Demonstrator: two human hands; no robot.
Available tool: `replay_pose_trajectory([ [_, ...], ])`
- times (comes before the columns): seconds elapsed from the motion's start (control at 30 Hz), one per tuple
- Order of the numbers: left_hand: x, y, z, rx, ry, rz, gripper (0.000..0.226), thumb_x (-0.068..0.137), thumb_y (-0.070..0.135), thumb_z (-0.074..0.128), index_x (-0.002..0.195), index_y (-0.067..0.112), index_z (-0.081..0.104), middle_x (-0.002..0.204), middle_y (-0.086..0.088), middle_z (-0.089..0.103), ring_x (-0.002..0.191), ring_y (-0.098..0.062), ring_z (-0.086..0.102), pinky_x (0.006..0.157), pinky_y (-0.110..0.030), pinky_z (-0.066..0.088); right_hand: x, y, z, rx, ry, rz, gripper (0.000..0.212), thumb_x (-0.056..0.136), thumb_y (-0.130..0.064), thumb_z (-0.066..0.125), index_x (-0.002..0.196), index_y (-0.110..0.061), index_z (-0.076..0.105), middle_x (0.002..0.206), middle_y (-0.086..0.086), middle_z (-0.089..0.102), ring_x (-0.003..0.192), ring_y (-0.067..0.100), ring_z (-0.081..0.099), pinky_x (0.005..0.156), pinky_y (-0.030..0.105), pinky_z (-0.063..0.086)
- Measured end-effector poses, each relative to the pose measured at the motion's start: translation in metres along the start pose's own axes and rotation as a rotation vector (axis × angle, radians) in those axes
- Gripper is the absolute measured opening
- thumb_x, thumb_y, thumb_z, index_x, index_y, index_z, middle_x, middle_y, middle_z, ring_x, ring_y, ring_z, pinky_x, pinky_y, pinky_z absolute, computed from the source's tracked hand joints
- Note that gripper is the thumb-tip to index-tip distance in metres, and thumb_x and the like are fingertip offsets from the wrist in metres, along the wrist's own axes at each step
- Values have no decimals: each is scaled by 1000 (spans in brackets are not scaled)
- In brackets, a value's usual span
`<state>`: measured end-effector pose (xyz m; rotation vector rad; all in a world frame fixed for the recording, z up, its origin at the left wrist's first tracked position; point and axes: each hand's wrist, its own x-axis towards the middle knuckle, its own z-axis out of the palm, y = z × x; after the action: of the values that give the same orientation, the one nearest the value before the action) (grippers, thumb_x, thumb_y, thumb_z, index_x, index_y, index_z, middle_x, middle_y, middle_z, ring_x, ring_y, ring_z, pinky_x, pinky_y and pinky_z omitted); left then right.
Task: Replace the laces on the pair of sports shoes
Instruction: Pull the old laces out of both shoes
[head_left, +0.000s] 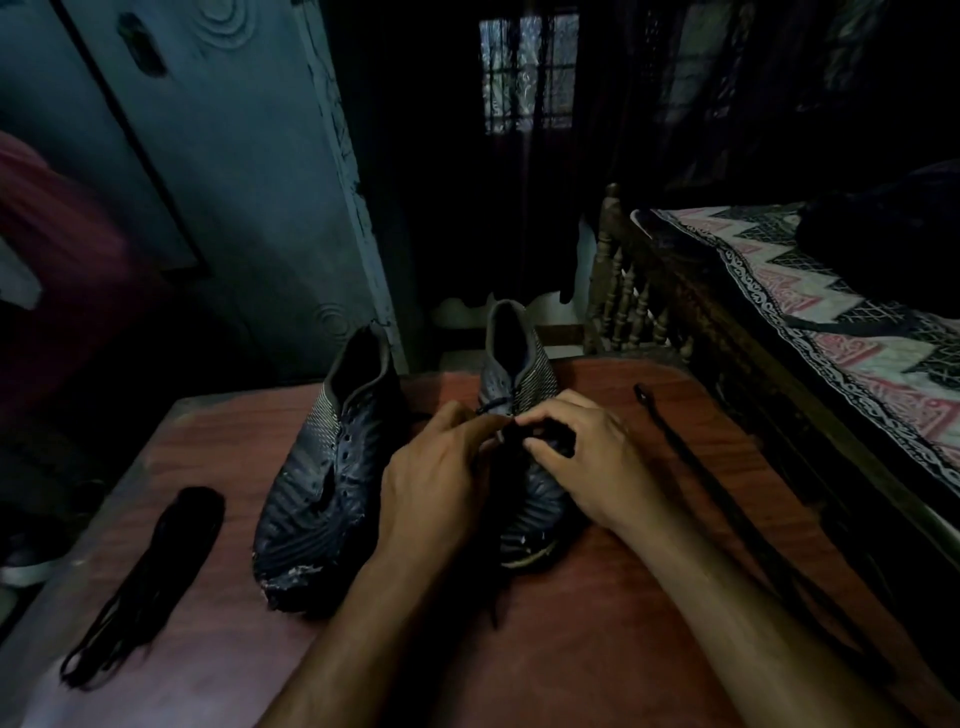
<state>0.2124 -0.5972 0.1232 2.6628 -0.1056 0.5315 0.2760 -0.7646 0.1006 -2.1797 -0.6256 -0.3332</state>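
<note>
Two dark sports shoes stand side by side on a reddish wooden table (597, 649), toes toward me. The left shoe (327, 467) has no lace in its eyelets. Both hands work over the right shoe (519, 374). My left hand (436, 488) and my right hand (582, 452) each pinch a black lace (511, 431) at the shoe's middle eyelets. One lace crossing shows just above my fingers. A bundle of black laces (150, 577) lies at the table's left. A long black lace (727, 499) lies stretched along the right.
A wooden bed (691, 312) with a patterned cover stands close to the table's right edge. A blue-grey door (218, 182) is behind the left shoe. A shoe with a white sole (31, 566) sits on the floor at far left. The room is dim.
</note>
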Motion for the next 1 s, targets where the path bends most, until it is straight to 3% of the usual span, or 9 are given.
replay_pose_trajectory([
  [0.13, 2, 1, -5, 127, -74, -14, 39, 95, 61, 38, 130, 52, 52, 115, 15, 52, 92, -15, 65, 67, -37, 55, 0, -1, 2, 3, 0, -5, 17, 86, -17, 75, 98, -28, 70, 92, -13, 58, 94, 9, 58, 80, 32, 50],
  [0.33, 3, -2, -2, 113, -97, -30, 44, 93, 66, 50, 133, 51, 42, 120, 17, 49, 98, -18, 66, 73, -38, 56, 0, 0, 2, 15, 12, -49, 21, 84, -13, 75, 94, -30, 67, 93, -20, 60, 97, 8, 57, 84, 29, 48],
  [0.47, 4, -1, -4, 7, -118, -64, 49, 85, 71, 62, 129, 50, 58, 113, 19, 55, 98, -6, 61, 75, -30, 47, 2, 2, -3, -10, -100, -100, 20, 90, -13, 71, 96, -32, 71, 99, -21, 59, 100, 4, 51, 86, 15, 37],
  [0.6, 7, -6, -6, -347, -133, -179, 28, 94, 38, 69, 122, 36, 73, 112, 16, 71, 95, 1, 65, 84, -27, 54, 2, 1, -10, -18, -207, -91, 23, 95, -15, 64, 89, -38, 63, 100, -19, 54, 104, 1, 49, 89, 16, 37],
  [0.73, 8, -9, -4, -418, -152, -220, 50, 92, -1, 52, 127, 28, 72, 110, 19, 73, 83, 17, 65, 77, -9, 52, 0, 0, -8, -77, -239, -151, 21, 93, -10, 51, 84, -27, 59, 98, -16, 50, 97, -1, 44, 83, 12, 32],
  [0.8, 6, -8, -4, -454, -166, -226, 49, 94, -4, 51, 127, 27, 71, 104, 25, 68, 68, 11, 68, 62, -8, 50, 0, -2, -8, -101, -262, -131, 20, 93, -17, 47, 79, -27, 58, 97, -15, 49, 94, -3, 43, 81, 12, 31],
  [0.87, 5, -8, -3, -501, -195, -225, 44, 97, -1, 55, 129, 26, 67, 108, 24, 65, 55, -8, 72, 54, -18, 55, 1, -6, -16, 28, -297, -38, 24, 87, -27, 43, 66, -30, 55, 94, -12, 55, 87, -3, 49, 77, 13, 33],
  [0.93, 5, -11, 0, -505, -178, -217, 41, 95, 2, 64, 131, 22, 66, 113, 17, 63, 56, -14, 73, 57, -26, 59, 1, -5, -28, 257, -292, 29, 29, 81, -34, 46, 55, -29, 55, 92, -7, 64, 85, 6, 60, 79, 25, 42],
  [1.0, 6, -14, 4, -444, -123, -191, 45, 92, 7, 71, 134, 23, 65, 114, 13, 58, 67, -13, 71, 67, -32, 62, 1, -3, -39, 499, -142, 29, 33, 78, -35, 48, 48, -21, 48, 87, 1, 68, 99, 25, 64, 94, 37, 46],
])
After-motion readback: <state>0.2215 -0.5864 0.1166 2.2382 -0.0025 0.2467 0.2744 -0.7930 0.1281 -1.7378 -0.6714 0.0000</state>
